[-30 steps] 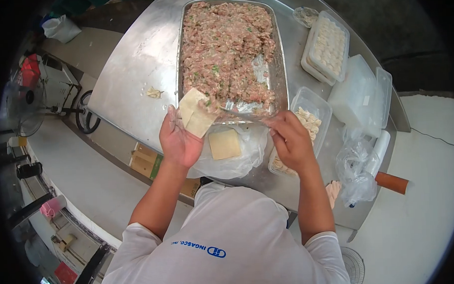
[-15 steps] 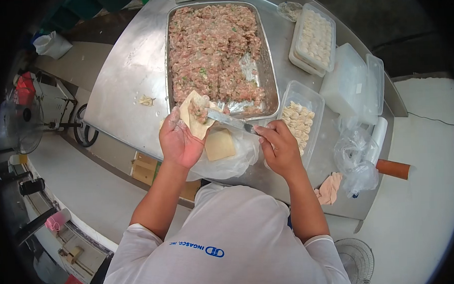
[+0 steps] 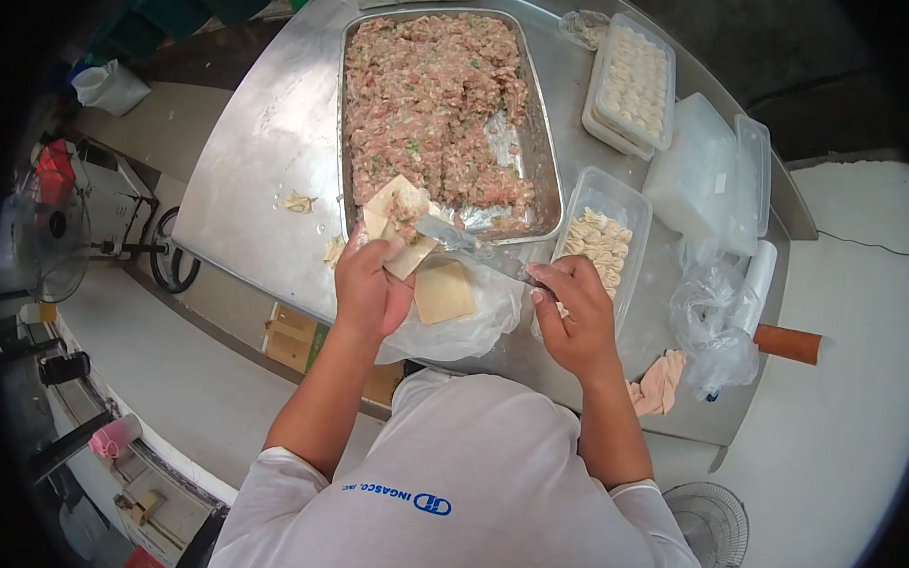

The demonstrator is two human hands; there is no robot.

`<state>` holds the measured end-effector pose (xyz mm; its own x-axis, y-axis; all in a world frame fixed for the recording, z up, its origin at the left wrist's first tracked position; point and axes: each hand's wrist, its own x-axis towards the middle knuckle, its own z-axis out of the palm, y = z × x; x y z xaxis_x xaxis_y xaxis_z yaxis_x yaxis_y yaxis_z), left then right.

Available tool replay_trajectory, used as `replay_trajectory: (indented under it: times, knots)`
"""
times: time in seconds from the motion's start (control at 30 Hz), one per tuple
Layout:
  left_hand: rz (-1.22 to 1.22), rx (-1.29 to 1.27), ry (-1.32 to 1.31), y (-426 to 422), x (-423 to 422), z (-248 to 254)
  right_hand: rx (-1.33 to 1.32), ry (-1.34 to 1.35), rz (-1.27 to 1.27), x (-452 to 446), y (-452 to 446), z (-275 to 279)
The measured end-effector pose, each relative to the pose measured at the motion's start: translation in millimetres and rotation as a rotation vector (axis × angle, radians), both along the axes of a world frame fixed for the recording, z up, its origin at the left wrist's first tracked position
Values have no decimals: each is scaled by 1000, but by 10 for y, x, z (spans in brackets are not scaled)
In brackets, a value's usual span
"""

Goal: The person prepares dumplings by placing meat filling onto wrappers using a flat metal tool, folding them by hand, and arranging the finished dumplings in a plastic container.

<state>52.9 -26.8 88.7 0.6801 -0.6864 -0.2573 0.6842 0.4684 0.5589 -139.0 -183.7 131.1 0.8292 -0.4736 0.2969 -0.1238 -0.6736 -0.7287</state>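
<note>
While the left hand (image 3: 373,292) supports a thin, pale, flat dough wrapper (image 3: 379,209), its fingers curled around the lower edge, the right hand (image 3: 582,315) grips a flat metal spatula (image 3: 453,236), fingers closed at the handle end. Blade tip lies at the pink ground-meat filling on the wrapper; exact contact cannot be told. Wrapper position: over the near left corner of a rectangular silver metal tray (image 3: 554,155) of pink, green-flecked ground meat (image 3: 433,104). Nearer the person, a square, pale yellow stack of wrappers (image 3: 444,292) rests on a crumpled translucent plastic sheet (image 3: 481,333). Right of the tray, a clear rectangular plastic container (image 3: 636,220) holds pleated, cream-coloured dough pieces (image 3: 597,244). All stand on the grey metal desk (image 3: 260,161). Crumpled pink cloth (image 3: 659,382): near desk edge, right side.
</note>
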Motion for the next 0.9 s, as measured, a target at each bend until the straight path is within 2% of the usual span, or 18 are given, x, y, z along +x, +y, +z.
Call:
replay_trajectory:
  times: [0.17, 0.23, 0.33, 0.37, 0.43, 0.57, 0.63, 0.67, 0.73, 0.77, 0.87, 0.9]
  knots:
    - [-62, -240, 102, 9, -25, 119, -30, -23, -2, 15, 95, -41]
    - [-151, -411, 157, 29, -11, 56, -204, 99, 3, 37, 105, -120]
    - [-176, -503, 193, 33, 74, -175, -251, 132, 14, 99, 99, -163]
    - [-178, -503, 190, 82, 49, -196, -251, 129, 12, 93, 96, -134]
    - [-69, -324, 143, 79, -49, 304, -87, 46, -3, 85, 127, 73]
    - [-66, -345, 72, -10, -1, 338, 18, -57, -5, -4, 79, 356]
    - [-144, 94, -199, -69, -6, 162, 58, 36, 20, -68, 30, 443]
    - [-160, 92, -195, -56, -41, 108, 58, 40, 4, -99, 21, 442]
    - [-240, 422, -682, -55, -120, 129, -64, 205, 61, -146, -13, 436]
    - [-211, 551, -1044, -75, -107, 98, -64, 206, 43, -169, -14, 437]
    - [-226, 662, -1106, -165, -181, 127, -132, 380, 72, -203, -3, 435]
    - [-217, 679, -1205, -187, -189, 158, -121, 425, 72, -222, -15, 473]
